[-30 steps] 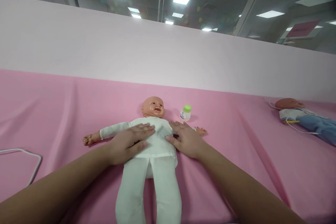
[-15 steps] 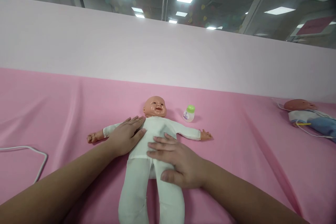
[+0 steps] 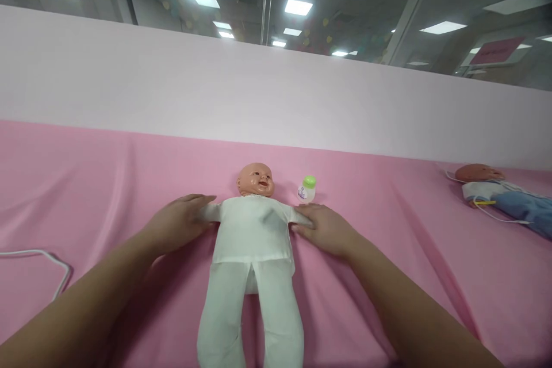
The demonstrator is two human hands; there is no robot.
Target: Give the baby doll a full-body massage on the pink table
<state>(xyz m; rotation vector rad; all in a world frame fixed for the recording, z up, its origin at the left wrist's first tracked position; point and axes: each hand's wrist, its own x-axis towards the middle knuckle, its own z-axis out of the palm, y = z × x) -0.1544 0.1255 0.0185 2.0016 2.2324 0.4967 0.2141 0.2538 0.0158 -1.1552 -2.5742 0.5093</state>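
Note:
A baby doll (image 3: 253,230) in a white top and white trousers lies face up on the pink cloth, its head away from me. My left hand (image 3: 183,221) is wrapped round the doll's arm at the left, hiding its lower part. My right hand (image 3: 325,227) grips the other arm, fingers and thumb around the sleeve, with the doll's hand covered. Just beyond my right hand stands a small clear bottle (image 3: 306,190) with a green cap.
Another doll (image 3: 513,198) in blue and white, with a white cord and a yellow strip, lies at the far right. A white cable (image 3: 52,256) curves at the left. Behind the pink cloth (image 3: 150,172) rises a white wall (image 3: 259,92) with glass above.
Both my hands have left the doll's torso and moved outward, left and right, onto its arms. They have closed around the sleeves.

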